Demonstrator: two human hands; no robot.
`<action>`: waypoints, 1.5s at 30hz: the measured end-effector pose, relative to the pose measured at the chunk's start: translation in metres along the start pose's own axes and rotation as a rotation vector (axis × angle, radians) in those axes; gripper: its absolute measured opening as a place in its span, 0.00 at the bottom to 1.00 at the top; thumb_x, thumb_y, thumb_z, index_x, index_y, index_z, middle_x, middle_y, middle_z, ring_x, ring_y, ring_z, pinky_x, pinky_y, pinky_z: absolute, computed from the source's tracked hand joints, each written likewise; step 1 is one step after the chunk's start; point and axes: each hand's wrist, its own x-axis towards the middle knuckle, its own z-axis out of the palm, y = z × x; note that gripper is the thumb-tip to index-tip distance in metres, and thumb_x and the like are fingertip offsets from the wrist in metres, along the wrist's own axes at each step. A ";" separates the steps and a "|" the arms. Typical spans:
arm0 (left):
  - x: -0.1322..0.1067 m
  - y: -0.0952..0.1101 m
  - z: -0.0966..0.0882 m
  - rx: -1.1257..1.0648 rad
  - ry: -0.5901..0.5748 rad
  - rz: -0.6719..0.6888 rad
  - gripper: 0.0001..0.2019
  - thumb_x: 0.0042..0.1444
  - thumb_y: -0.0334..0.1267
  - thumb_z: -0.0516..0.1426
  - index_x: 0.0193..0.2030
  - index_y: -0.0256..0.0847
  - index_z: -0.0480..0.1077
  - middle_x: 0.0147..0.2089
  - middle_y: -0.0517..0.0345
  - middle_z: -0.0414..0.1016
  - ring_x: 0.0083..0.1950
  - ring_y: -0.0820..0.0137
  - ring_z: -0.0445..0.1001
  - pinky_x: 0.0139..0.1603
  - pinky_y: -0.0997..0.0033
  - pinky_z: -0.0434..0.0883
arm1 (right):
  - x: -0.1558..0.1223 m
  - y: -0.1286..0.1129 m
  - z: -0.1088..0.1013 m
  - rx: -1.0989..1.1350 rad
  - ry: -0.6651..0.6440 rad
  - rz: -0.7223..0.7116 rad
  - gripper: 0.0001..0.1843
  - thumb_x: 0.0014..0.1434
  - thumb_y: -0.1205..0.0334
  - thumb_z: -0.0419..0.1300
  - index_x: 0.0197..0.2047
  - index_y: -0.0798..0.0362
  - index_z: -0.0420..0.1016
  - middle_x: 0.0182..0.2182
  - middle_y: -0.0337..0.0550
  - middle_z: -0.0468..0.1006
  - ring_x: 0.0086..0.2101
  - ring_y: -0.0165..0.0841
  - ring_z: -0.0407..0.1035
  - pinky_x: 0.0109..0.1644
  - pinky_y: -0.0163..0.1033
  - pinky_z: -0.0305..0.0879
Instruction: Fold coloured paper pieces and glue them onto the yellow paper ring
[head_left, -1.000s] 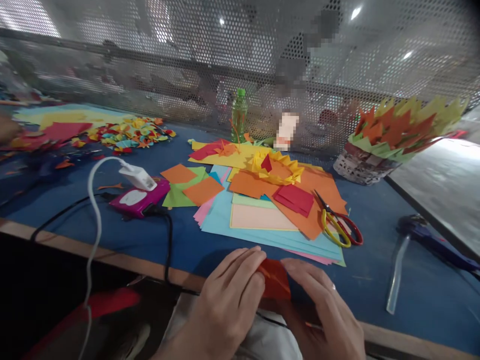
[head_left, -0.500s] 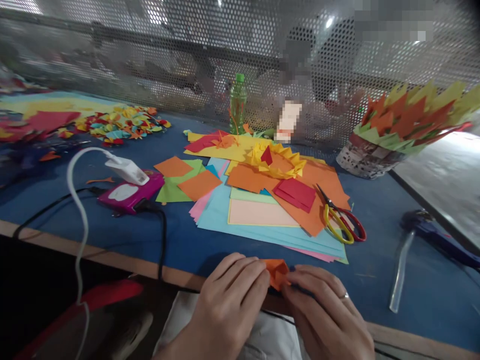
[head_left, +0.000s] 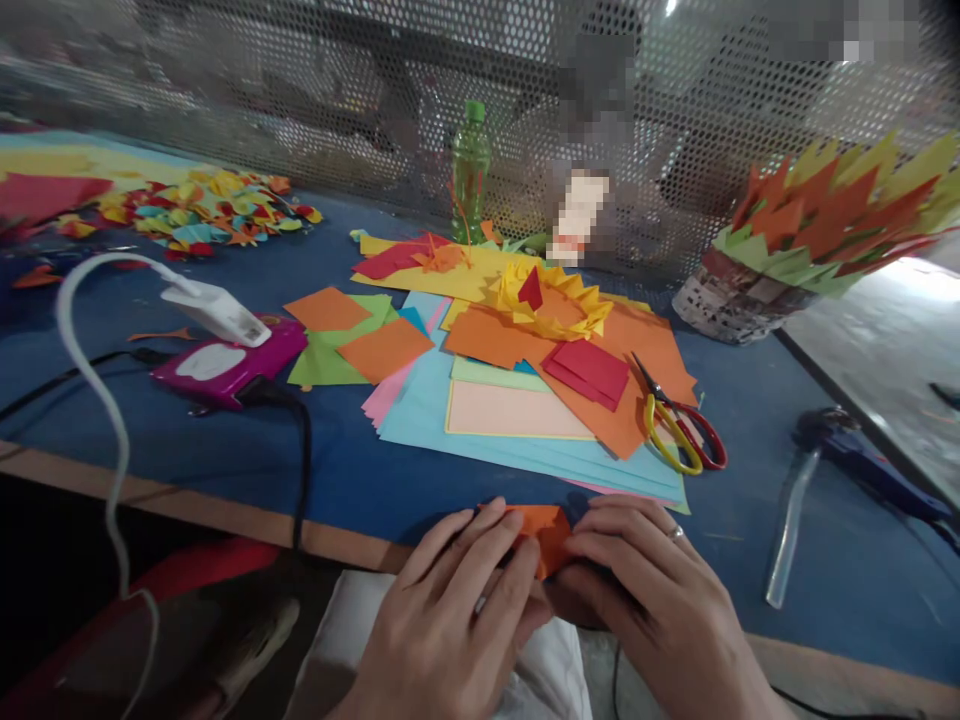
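Between my two hands, at the front edge of the blue table, is a small folded piece of orange paper [head_left: 551, 535]. My left hand [head_left: 457, 600] is closed on its left side, fingers lying over the paper. On its right side, my right hand [head_left: 652, 580], with a ring on one finger, pinches the paper's edge. My thumbs are mostly hidden. Just beyond lie light blue sheets [head_left: 420, 420], red paper squares [head_left: 589, 372] and orange sheets [head_left: 491, 335]. Scissors [head_left: 679, 425] with one yellow and one red handle rest at the stack's right. A yellow folded-paper ring [head_left: 555, 305] sits on top.
A purple power strip [head_left: 229, 365] with a white plug and cables is at left. Behind it is a heap of paper scraps [head_left: 214, 210]. A green bottle [head_left: 470, 170] stands at the mesh. At right are a paper-filled pot [head_left: 739, 295] and a glue gun [head_left: 862, 460].
The orange paper between my hands now looks flatter and wider. My left fingers have spread further over it. The view has shifted slightly, so the table things sit higher and mostly further left.
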 end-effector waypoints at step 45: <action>0.032 0.010 0.002 -0.340 -0.041 -0.355 0.05 0.61 0.26 0.58 0.38 0.39 0.73 0.38 0.57 0.73 0.40 0.70 0.71 0.41 0.66 0.69 | -0.001 0.004 0.004 -0.039 0.035 0.179 0.03 0.64 0.66 0.61 0.39 0.48 0.74 0.46 0.45 0.71 0.53 0.40 0.62 0.53 0.46 0.60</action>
